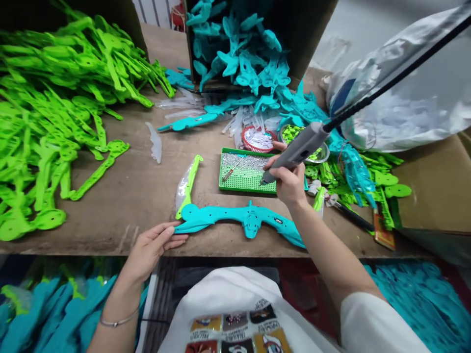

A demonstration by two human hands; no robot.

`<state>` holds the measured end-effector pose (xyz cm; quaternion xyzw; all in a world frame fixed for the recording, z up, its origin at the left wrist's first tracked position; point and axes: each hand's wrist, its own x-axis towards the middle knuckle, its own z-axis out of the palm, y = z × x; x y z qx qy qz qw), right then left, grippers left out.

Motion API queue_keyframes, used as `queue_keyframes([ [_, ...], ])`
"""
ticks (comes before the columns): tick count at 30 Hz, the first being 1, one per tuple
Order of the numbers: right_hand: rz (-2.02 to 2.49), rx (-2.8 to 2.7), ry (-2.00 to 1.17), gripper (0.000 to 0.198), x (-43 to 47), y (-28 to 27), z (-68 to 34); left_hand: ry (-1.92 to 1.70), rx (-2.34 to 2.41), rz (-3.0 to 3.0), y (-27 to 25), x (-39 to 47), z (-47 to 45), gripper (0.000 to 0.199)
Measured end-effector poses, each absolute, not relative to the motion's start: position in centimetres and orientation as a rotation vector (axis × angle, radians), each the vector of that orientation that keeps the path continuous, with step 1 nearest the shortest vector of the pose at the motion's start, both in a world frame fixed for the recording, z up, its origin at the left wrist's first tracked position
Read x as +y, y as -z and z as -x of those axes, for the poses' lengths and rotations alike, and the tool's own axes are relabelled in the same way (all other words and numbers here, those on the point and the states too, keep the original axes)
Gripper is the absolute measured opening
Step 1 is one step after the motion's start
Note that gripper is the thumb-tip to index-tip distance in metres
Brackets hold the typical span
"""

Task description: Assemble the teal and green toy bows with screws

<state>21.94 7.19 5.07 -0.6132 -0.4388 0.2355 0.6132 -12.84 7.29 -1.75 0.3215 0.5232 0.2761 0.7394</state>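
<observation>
My left hand [158,241] pinches the left tip of a teal plastic bow-shaped piece [224,214] lying near the table's front edge. A lime green arm with a clear blade [187,189] stands out from that piece's left end. In my right hand [289,181] is a grey electric screwdriver [298,147], its cord running up to the right. The screwdriver's tip is over a green perforated tray [239,184] that holds many small silver screws [253,164] and a small hand screwdriver [232,169]. My right forearm covers the teal piece's right end.
Lime green parts [55,98] are heaped at left. A box of teal parts [235,54] stands behind, near a red basket of white pieces [258,139] and a metal bowl [319,153]. One clear blade [154,143] lies alone. A white plastic bag [412,88] bulges at right.
</observation>
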Motion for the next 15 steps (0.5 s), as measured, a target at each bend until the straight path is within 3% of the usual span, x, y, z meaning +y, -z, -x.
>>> queue_keyframes([
  [4, 1.369, -0.983, -0.397, 0.035, 10.4, -3.4, -20.9, -0.6, 1.153, -0.703, 1.8, 7.4, 12.8, 0.054],
  [15, 1.28, -0.943, -0.492, 0.029, 13.5, -0.5, -19.2, -0.568, 1.153, -0.739, 2.1, 7.2, 13.2, 0.057],
])
